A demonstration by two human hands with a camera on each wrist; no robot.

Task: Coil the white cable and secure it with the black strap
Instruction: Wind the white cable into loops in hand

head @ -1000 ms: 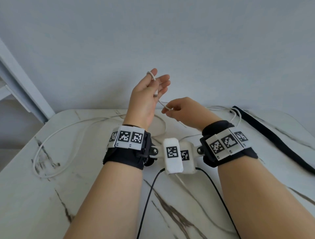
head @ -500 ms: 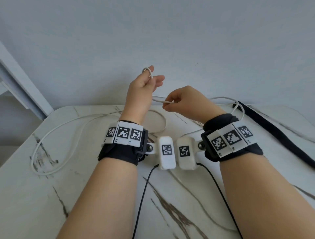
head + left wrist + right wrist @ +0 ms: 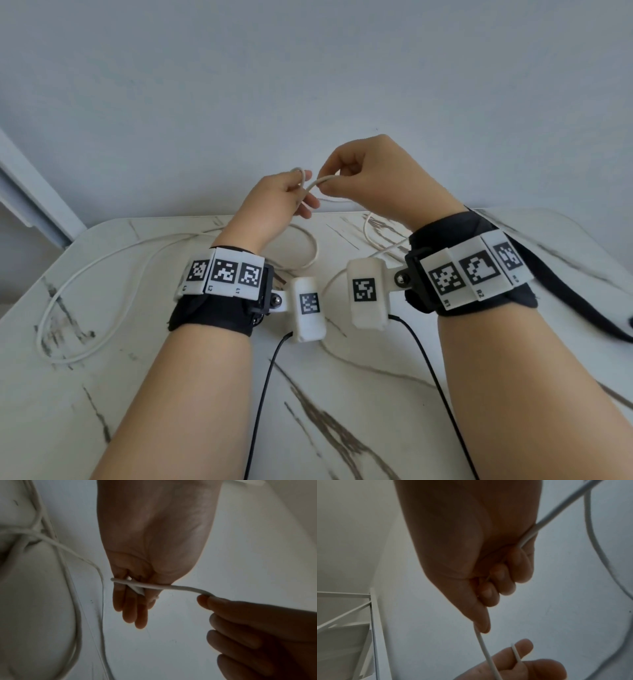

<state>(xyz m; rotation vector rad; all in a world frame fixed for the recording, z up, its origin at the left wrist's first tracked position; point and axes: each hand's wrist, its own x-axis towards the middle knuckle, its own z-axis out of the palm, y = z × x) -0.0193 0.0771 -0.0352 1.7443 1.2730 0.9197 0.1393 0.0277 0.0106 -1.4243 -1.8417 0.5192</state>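
The white cable is lifted between both hands above the far edge of the table. My left hand is raised, with a turn of cable looped over its fingers. In the left wrist view the cable crosses those fingers, and a white plug is wedged between them. My right hand pinches the cable just right of the left fingertips. The right wrist view shows the cable leaving the thumb of that hand and running back through its curled fingers. The black strap lies flat at the right, partly behind my right wrist.
The remaining cable lies in wide loose loops on the marble table, to the left and under my hands. Two thin black wires run from the wrist cameras toward me. A white metal frame stands beyond the table's left corner.
My right hand has risen from below the left fingers to the level of their tips, carrying the cable up and over. My left hand has tipped forward and sits a little lower.
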